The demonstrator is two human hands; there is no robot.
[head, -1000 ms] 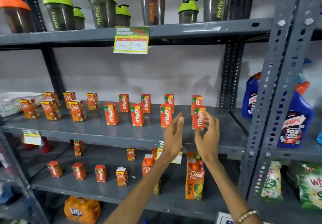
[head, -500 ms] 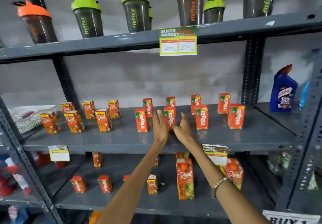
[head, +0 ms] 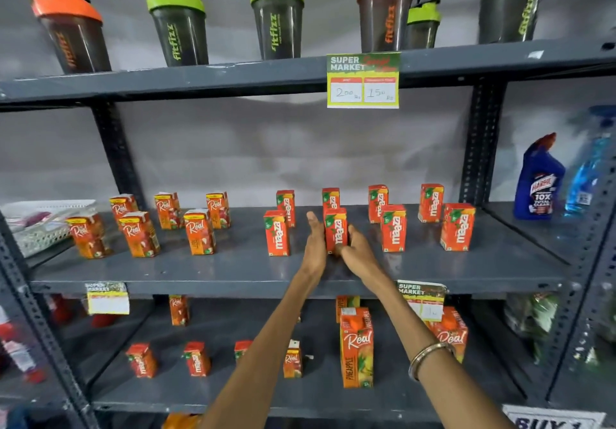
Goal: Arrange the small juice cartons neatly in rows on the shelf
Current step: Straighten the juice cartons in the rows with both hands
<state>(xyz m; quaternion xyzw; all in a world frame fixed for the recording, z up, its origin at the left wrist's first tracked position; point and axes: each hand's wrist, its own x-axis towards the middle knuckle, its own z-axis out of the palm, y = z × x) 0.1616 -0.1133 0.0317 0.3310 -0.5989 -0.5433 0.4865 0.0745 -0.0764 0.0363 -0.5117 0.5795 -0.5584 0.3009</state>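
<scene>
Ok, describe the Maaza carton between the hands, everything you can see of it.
The Maaza carton is a small red-orange cardboard box with white sideways lettering and a green corner patch. It stands upright in the front row of the middle shelf. The left hand presses its left side and the right hand cups its lower right.

Maaza cartons (head: pixel 393 227) right of Real cartons (head: pixel 200 232)

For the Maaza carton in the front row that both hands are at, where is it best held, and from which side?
Grip the Maaza carton low on its two narrow side faces, coming from the shelf's open front. It stands upright, tall and slim, with clear gaps to its front-row neighbours. The left hand and right hand already flank it that way; a carton stands close behind it.
</scene>
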